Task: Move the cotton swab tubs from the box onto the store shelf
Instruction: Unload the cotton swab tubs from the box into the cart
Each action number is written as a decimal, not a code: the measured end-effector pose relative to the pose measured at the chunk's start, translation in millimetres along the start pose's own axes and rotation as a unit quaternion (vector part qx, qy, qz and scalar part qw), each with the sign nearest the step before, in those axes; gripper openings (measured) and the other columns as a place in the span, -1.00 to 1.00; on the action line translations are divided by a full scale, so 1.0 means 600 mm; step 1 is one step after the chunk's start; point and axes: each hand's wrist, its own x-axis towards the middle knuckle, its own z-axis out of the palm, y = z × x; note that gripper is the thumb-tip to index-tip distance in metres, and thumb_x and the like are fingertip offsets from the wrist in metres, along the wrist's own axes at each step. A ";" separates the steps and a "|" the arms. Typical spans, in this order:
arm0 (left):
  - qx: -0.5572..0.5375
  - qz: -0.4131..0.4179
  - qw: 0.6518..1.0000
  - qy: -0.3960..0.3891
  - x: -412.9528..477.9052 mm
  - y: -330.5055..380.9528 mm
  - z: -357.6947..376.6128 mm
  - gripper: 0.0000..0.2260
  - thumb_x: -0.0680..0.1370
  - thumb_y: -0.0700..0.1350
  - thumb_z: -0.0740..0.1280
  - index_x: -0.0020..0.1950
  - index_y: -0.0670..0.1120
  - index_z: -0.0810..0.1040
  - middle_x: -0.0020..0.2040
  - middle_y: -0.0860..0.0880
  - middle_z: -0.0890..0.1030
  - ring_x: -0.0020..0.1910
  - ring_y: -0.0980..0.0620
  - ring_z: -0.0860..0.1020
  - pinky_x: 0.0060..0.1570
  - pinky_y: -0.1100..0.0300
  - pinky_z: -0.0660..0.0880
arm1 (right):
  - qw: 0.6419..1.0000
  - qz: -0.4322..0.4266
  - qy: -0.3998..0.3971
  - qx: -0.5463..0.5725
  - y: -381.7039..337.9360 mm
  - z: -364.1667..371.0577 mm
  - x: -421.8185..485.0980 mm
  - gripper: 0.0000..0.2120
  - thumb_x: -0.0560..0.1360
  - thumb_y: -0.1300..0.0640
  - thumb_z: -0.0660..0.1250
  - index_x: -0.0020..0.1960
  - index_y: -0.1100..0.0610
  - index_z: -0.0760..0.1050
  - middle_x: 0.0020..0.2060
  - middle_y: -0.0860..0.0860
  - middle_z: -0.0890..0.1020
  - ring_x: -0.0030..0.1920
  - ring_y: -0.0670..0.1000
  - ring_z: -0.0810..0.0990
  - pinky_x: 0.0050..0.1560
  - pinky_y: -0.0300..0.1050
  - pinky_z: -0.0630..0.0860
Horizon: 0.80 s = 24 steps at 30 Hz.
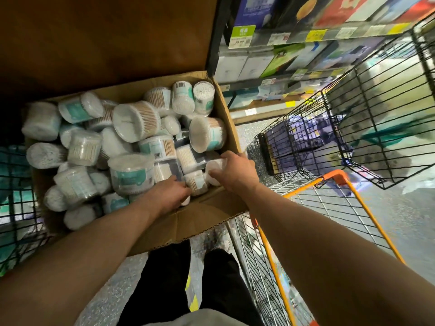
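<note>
Both hands are down in the cardboard box (pixel 226 203) at the centre of the frame, where the cotton swab tubs (pixel 135 120) lie heaped at all angles. The right hand (pixel 231 171) has its fingers curled around a white tub (pixel 213 169) at the box's right wall. The left hand (pixel 170 192) reaches in just beside it, fingers bent down among the tubs near the front wall — whether they pinch one I cannot tell, as the tips are hidden.

The risk, as I judge it, lies in the loose pile: lifting a tub from low down could set its neighbours rolling, and one near the rim might tip over the front flap to the floor. The tubs look smooth, so a one-handed hold could slip.

The store shelf (pixel 306 36) runs across the upper right, well apart from the box. A green price tag (pixel 242 36) reads what looks like 79.90 — other tags are too blurred. The tubs carry teal labels and barcodes; no brand is legible.
</note>
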 end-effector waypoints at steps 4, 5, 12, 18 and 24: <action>0.038 0.014 0.999 -0.019 0.026 0.000 0.010 -0.70 0.58 -0.06 0.31 0.31 0.00 0.53 0.27 -0.05 0.52 0.18 -0.09 0.43 0.17 0.07 0.43 | 1.000 -0.002 0.000 -0.010 0.005 0.014 0.004 -0.42 0.48 -0.27 0.32 0.41 -0.02 0.41 0.26 0.17 0.49 0.27 0.27 0.43 0.28 0.14 0.43; 0.046 0.017 0.998 -0.030 0.033 0.000 0.016 -0.69 0.57 -0.06 0.32 0.31 -0.01 0.54 0.28 -0.06 0.52 0.20 -0.10 0.42 0.20 0.06 0.43 | 1.000 -0.003 -0.008 -0.015 0.007 0.021 0.007 -0.42 0.48 -0.26 0.33 0.41 -0.02 0.41 0.26 0.17 0.49 0.28 0.27 0.43 0.29 0.14 0.43; 0.088 0.051 0.993 -0.061 0.057 -0.028 0.034 -0.62 0.55 0.01 0.35 0.37 0.05 0.46 0.33 -0.06 0.49 0.25 -0.11 0.44 0.22 -0.02 0.49 | 0.999 -0.023 -0.023 -0.037 0.010 0.025 0.013 -0.43 0.51 -0.23 0.35 0.43 0.00 0.41 0.27 0.17 0.51 0.28 0.21 0.48 0.37 0.11 0.39; 0.019 0.004 0.999 -0.046 0.042 -0.028 0.032 -0.49 0.48 0.04 0.43 0.38 0.09 0.33 0.33 -0.07 0.45 0.24 -0.10 0.44 0.19 -0.02 0.49 | 1.000 -0.017 -0.020 -0.015 0.010 0.020 0.007 -0.42 0.49 -0.23 0.38 0.42 -0.01 0.43 0.27 0.15 0.52 0.29 0.20 0.47 0.38 0.08 0.39; -0.117 -0.106 0.987 0.024 0.008 -0.018 -0.075 -0.26 0.29 0.24 0.52 0.37 0.01 0.39 0.23 -0.05 0.35 0.15 -0.09 0.47 0.12 0.01 0.52 | 0.998 0.025 0.032 0.050 0.018 -0.028 -0.012 -0.35 0.39 -0.38 0.31 0.35 -0.03 0.48 0.17 0.13 0.59 0.17 0.23 0.55 0.22 0.12 0.53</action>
